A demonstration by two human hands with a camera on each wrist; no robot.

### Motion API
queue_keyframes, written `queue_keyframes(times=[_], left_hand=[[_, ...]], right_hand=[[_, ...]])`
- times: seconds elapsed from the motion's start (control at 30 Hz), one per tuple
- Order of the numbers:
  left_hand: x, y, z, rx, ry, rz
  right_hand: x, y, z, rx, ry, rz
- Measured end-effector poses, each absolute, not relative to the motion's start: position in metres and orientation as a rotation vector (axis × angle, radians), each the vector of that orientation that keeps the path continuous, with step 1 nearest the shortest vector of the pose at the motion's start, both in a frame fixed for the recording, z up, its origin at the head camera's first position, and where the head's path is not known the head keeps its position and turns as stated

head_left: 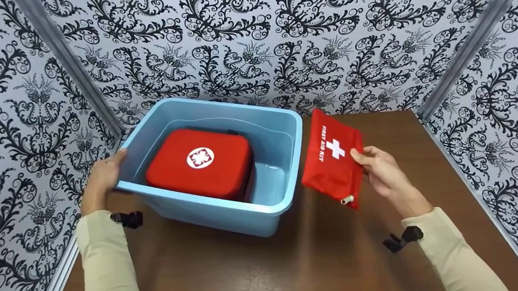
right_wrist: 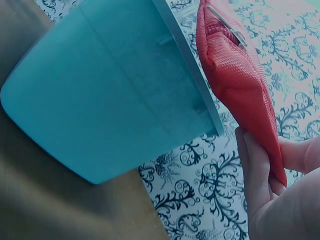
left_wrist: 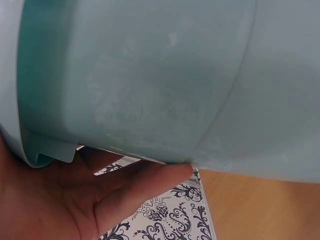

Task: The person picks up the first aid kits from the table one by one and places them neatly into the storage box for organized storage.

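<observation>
A light blue plastic tub (head_left: 209, 222) stands on the table with a large red first aid case (head_left: 174, 164) inside it. The case carries a white round emblem on its lid. My left hand (head_left: 106, 173) holds the tub's left rim; in the left wrist view, fingers (left_wrist: 150, 187) lie against the tub's outer wall (left_wrist: 150, 90). To the right of the tub, my right hand (head_left: 384, 174) pinches the edge of a flat red first aid pouch (head_left: 326, 173) between thumb and fingers. The pouch is tilted above the table, its zip pull (head_left: 347, 199) at the lower corner.
Under everything is a brown wooden table (head_left: 231, 273). Patterned black-and-white panels (head_left: 235, 43) close off the back and both sides, with grey posts (head_left: 468, 38) at the corners. Inside the tub, bare floor (head_left: 268, 181) shows right of the case.
</observation>
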State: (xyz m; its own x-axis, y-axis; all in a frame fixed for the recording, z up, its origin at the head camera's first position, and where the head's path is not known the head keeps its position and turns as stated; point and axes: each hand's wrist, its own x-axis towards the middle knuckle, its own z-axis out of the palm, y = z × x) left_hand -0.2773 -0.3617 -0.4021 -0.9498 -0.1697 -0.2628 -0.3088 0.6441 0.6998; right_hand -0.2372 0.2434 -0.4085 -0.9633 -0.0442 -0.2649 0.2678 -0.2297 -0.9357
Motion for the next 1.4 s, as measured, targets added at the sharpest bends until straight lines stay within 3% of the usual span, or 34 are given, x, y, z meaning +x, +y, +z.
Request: queue_keyframes(times=[0.93, 1.4], left_hand=[[-0.28, -0.361, -0.4, -0.383, 2.693, 1.224], [-0.277, -0.362, -0.404, -0.393, 2.723, 1.228]], right_hand=[[-0.257, 0.173, -0.378, 0.065, 1.719, -2.276], [-0.278, 0.114, -0.358, 0.015, 1.695, -2.184]])
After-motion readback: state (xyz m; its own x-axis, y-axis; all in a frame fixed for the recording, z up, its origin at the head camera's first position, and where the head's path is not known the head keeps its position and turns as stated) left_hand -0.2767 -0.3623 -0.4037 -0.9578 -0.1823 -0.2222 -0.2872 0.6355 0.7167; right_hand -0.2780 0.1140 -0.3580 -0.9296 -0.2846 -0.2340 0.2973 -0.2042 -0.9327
